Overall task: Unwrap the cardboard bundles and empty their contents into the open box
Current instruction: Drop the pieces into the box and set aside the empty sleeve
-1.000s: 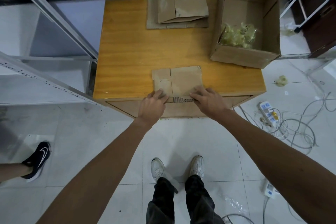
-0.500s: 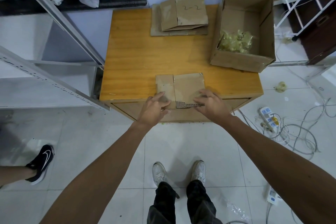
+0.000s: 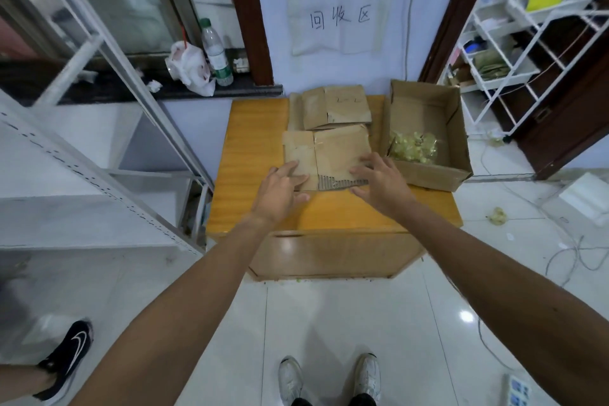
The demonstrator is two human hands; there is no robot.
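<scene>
A flat, folded cardboard bundle point(image 3: 333, 152) sits mid-table, its far edge overlapping a stack of flattened cardboard point(image 3: 339, 105) at the back. My left hand point(image 3: 280, 188) holds its near left corner, fingers straight on top and thumb below the edge. At the near right edge my right hand point(image 3: 379, 181) holds it the same way, beside a torn strip of bare corrugation. The open box point(image 3: 428, 175) stands to the right on the wooden table point(image 3: 250, 148), with a clear bag of yellow-green pieces point(image 3: 413, 147) inside.
A metal rack point(image 3: 108, 155) stands to the left and a white wire shelf point(image 3: 514, 53) to the right. Cables and a power strip point(image 3: 519, 392) lie on the floor at right. Another person's black shoe point(image 3: 66, 359) is at the lower left.
The bundle has gone from the table's near edge toward the back, up against the flattened stack, with both hands on it. My view has tilted up toward the wall.
</scene>
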